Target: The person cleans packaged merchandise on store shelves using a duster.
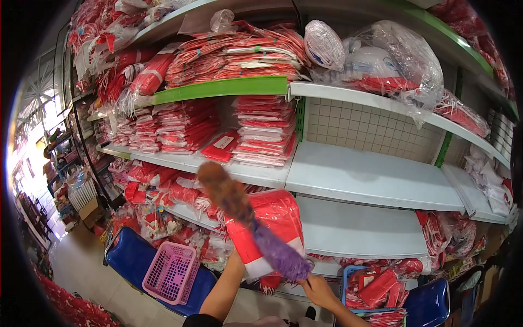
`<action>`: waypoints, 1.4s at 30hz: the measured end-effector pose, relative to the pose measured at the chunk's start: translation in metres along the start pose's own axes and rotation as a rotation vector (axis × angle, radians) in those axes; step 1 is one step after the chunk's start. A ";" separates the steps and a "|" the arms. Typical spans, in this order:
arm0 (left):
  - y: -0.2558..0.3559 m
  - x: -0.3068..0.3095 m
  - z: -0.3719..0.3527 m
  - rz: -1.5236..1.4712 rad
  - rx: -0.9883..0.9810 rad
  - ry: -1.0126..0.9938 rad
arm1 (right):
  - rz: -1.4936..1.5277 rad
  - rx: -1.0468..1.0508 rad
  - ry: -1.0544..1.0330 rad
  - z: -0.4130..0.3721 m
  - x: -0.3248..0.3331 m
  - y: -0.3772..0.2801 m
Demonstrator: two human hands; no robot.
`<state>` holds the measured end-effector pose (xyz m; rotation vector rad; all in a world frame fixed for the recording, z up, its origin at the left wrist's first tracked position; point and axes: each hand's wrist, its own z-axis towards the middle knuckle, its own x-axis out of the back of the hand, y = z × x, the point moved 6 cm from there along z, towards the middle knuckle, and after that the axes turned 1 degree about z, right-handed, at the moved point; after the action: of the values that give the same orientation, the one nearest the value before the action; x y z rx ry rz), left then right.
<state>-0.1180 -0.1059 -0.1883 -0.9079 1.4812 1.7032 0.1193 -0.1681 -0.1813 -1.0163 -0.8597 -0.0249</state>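
Observation:
My right hand grips the handle of a feather duster, purple near the hand and brown at its blurred tip, which slants up to the left across the shelf front. My left hand is raised and holds a large red and white plastic-wrapped packet from below. The packet hides most of that hand, and it sits in front of the lower white shelf. The duster crosses in front of the packet.
Store shelves hold stacks of red wrapped goods on the left, with a bare white shelf on the right. A pink basket rests on blue bins below. A blue crate of red packets stands at lower right.

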 end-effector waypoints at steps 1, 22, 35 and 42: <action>0.001 -0.001 -0.001 -0.007 0.012 0.002 | 0.067 -0.097 0.046 0.004 0.005 0.004; 0.017 0.016 -0.007 -0.044 -0.072 0.040 | -0.275 0.013 0.004 0.002 -0.016 0.024; -0.001 0.033 -0.013 -0.045 -0.038 0.087 | 0.063 -0.195 0.174 0.028 -0.011 0.030; -0.018 0.080 -0.026 -0.047 -0.011 0.172 | -0.359 0.023 -0.071 0.020 -0.033 0.042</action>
<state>-0.1422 -0.1249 -0.2682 -1.1104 1.5499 1.6346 0.1011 -0.1421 -0.2285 -0.8354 -1.0966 -0.2837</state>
